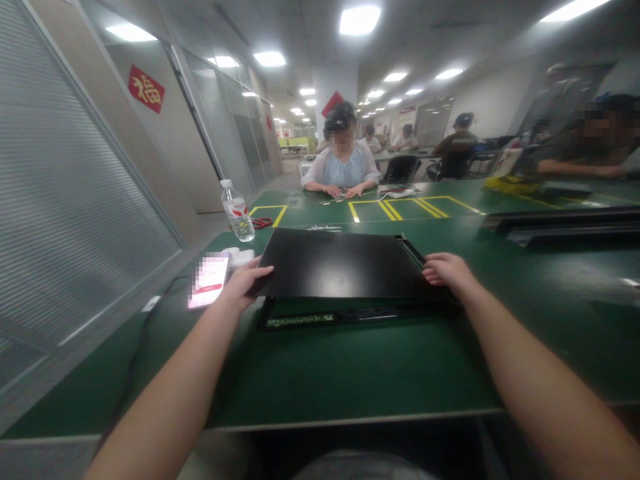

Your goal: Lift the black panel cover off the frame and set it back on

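A flat, glossy black panel point(340, 263) is held tilted above the green table by its two sides. At its left edge, my left hand point(244, 281) is closed, thumb on top and fingers underneath. My right hand point(445, 272) is closed at the opposite edge, its fingertips curled in and partly hiding that corner. Beneath the panel lies a dark rectangular frame point(390, 313), mostly covered, with a strip of green circuit board point(300, 322) showing along its near side.
Left of the panel are a lit phone point(209, 280), a white case point(243, 257), a water bottle point(237, 211) and red-handled scissors point(263, 222). Long black strips point(560, 227) lie at right. A co-worker point(343, 160) sits across the table point(350, 380).
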Motion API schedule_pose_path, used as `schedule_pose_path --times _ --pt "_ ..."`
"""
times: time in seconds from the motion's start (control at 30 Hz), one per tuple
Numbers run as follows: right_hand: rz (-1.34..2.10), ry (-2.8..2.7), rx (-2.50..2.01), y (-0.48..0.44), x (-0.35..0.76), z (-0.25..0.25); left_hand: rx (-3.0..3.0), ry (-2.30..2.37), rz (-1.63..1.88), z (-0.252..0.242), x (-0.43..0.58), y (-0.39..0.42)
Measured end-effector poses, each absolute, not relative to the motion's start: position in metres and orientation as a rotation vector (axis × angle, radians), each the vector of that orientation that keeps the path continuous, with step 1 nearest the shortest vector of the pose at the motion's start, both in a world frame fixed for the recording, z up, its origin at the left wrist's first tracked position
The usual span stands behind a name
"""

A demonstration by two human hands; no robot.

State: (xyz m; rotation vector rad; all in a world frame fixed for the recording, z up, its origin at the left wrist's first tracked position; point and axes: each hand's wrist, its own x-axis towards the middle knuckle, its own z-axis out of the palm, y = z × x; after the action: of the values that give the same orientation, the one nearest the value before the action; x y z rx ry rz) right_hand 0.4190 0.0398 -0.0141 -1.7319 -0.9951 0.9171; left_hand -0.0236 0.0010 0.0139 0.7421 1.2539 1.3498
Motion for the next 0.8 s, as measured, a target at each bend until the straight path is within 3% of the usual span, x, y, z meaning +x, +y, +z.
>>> schedule_pose_path --times 0.8 --pt "0.419 -1.218 -2.082 0.042 0.438 -0.014 0.734 1.235 1.351 -0.001 0.004 -0.001"
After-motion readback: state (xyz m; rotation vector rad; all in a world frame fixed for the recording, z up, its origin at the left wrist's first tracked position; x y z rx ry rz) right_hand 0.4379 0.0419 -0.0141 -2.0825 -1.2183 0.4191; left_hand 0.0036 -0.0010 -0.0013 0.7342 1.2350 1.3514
